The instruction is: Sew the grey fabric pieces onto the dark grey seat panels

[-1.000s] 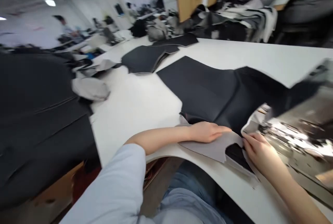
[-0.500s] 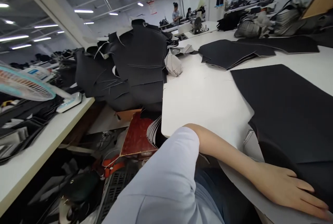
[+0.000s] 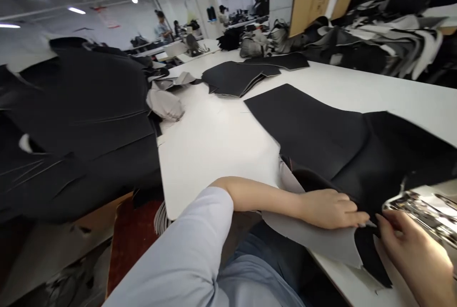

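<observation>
A large black sheet of material (image 3: 307, 126) lies over the white table, its grey underside (image 3: 317, 245) folded up along the near edge. My left hand (image 3: 330, 208) rests on that folded edge, palm down, its fingers together and pointing right; what they grip is hard to make out. Close by on the right, my right hand (image 3: 414, 250) pinches the edge of the material beside the metal parts of a sewing machine (image 3: 428, 212). A narrow black strip (image 3: 373, 254) shows between the two hands.
Black panels (image 3: 235, 77) lie farther back on the white table (image 3: 214, 150). A crumpled grey piece (image 3: 164, 103) sits at its left edge, beside a big black stack (image 3: 82, 102). Grey and black pieces (image 3: 403, 45) are heaped at the back right. A distant person (image 3: 162, 27) is visible.
The view has turned right, bringing my right hand and the sewing machine into sight. My left hand's fingers, spread before, are now drawn together at the material's edge.
</observation>
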### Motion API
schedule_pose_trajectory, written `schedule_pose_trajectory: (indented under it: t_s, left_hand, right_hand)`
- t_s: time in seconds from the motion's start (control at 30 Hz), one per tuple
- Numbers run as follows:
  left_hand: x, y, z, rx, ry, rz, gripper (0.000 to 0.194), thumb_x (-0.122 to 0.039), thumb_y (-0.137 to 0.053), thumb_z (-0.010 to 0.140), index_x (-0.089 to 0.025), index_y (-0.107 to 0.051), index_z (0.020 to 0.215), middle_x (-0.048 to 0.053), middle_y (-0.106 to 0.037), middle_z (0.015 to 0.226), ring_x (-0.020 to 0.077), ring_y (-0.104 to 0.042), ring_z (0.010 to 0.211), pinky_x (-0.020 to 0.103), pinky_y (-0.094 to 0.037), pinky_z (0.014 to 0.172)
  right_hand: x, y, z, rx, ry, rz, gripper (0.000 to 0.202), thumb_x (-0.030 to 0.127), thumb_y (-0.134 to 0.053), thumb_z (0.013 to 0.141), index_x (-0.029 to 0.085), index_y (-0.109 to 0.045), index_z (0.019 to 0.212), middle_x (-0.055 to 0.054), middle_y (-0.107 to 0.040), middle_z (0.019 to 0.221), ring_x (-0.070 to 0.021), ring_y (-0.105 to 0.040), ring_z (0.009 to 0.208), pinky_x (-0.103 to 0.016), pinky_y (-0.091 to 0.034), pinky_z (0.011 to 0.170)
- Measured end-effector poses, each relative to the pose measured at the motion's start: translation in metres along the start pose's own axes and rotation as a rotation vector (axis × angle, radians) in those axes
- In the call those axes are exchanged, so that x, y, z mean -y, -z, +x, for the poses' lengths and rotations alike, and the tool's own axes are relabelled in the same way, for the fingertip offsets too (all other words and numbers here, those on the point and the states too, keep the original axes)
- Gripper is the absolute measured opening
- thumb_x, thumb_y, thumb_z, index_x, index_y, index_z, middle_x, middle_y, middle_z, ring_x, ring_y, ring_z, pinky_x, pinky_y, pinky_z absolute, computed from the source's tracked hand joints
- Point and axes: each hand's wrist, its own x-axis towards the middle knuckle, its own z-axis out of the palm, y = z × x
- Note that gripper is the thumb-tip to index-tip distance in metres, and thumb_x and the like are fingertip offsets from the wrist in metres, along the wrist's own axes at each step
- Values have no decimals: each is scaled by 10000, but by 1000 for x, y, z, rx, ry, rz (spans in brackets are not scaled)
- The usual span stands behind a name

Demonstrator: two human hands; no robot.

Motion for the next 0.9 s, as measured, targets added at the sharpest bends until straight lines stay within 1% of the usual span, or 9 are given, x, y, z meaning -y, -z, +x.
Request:
schedule_pose_trajectory:
  t_s: [0.1, 0.17, 0.23, 0.33, 0.47, 0.63, 0.77, 0.83, 0.9]
  left_hand:
    - [5, 5, 9, -27, 113, 64, 385, -234, -312, 1035, -118, -551, 1314, 53, -570, 841, 196, -572, 802, 345, -436, 680]
    - [8, 7, 16, -18, 172, 107, 409, -196, -264, 1035, -89, -502, 1350, 68, -567, 856, 211, -563, 841, 354, -424, 698]
    - [9, 4, 24, 43, 165, 117, 424, -169, -226, 1033, -47, -484, 1346, 97, -578, 895, 228, -559, 897, 354, -422, 722]
    - [10, -6, 37, 183, 93, 91, 403, -143, -231, 1026, -33, -524, 1281, 125, -595, 956, 237, -555, 935, 352, -431, 753]
    - [13, -17, 49, 257, 60, 91, 381, -134, -254, 1020, -56, -588, 1186, 124, -601, 929, 243, -562, 917, 353, -441, 754]
    - [13, -20, 42, 153, 7, 95, 356, -221, -318, 1029, -60, -611, 1151, 109, -599, 856, 234, -552, 828, 346, -447, 706]
    - [11, -21, 36, 48, -40, 81, 291, -183, -365, 1007, -65, -619, 1089, 132, -627, 1045, 226, -536, 857, 347, -470, 751]
    - [13, -23, 37, 15, -79, 37, 268, -168, -396, 993, -62, -602, 1128, 128, -618, 1122, 221, -530, 889, 335, -479, 817]
    - [16, -26, 38, 0, -92, -15, 258, -162, -414, 983, -64, -595, 1138, 124, -613, 1130, 221, -528, 904, 329, -480, 857]
  right_hand:
    - [14, 10, 7, 99, -301, 193, 191, 515, -489, 731, 338, -550, 770, -62, -695, 736, -272, -671, 633, -394, -452, 542]
    - [24, 14, 12, 106, -387, 231, 220, 494, -508, 695, 285, -537, 759, -43, -677, 727, -263, -655, 657, -370, -458, 573]
    - [31, 16, 15, 73, -419, 249, 207, 462, -519, 690, 264, -474, 734, -23, -634, 680, -231, -609, 620, -335, -436, 573]
    - [33, 15, 17, 56, -410, 242, 150, 377, -522, 750, 248, -447, 739, -23, -614, 700, -205, -581, 642, -310, -419, 612]
    - [23, 7, 19, 124, -323, 175, 77, 259, -516, 839, 211, -573, 822, -47, -649, 742, -201, -588, 689, -299, -416, 648]
    - [8, 1, 7, 82, -114, 42, 243, 213, -465, 926, 159, -702, 932, -113, -664, 843, -244, -586, 846, -343, -450, 784]
    - [1, 11, -16, 52, 44, 97, 318, 204, -417, 963, 154, -705, 1089, -119, -655, 934, -236, -560, 876, -348, -460, 818]
    - [-1, 16, -22, 66, 44, 126, 322, 225, -416, 975, 170, -708, 1102, -99, -663, 935, -222, -565, 862, -334, -459, 806]
    - [0, 20, -18, 92, -38, 91, 316, 264, -434, 981, 179, -715, 1099, -85, -672, 919, -217, -584, 862, -324, -452, 790]
